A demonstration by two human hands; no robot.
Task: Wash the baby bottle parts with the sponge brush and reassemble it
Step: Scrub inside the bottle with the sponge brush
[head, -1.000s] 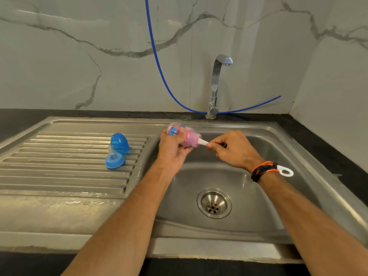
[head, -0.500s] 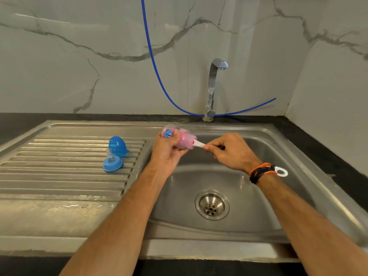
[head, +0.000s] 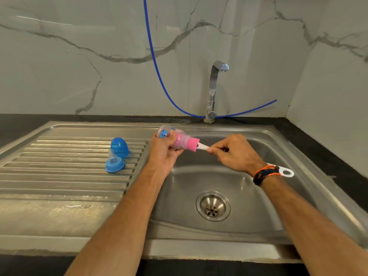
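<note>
My left hand [head: 164, 151] grips a small clear baby bottle [head: 166, 132], lying sideways over the sink basin's left edge, mouth to the right. A pink sponge brush [head: 192, 144] sticks partly out of the bottle's mouth. My right hand [head: 233, 153] pinches its white handle, whose ringed end [head: 285, 172] shows behind my wrist. On the ribbed drainboard [head: 59, 166] to the left lie a blue cap [head: 119, 146] and a blue collar with a clear teat [head: 114, 163].
A steel sink basin with a round drain [head: 212, 206] lies under my hands. A chrome tap [head: 215, 88] stands at the back, no water running. A blue hose [head: 153, 54] hangs along the marble wall. Black counter surrounds the sink.
The pink sponge has slid out of the bottle's mouth, so more of it shows now. My right hand has drawn the handle slightly to the right. The blue parts have not moved.
</note>
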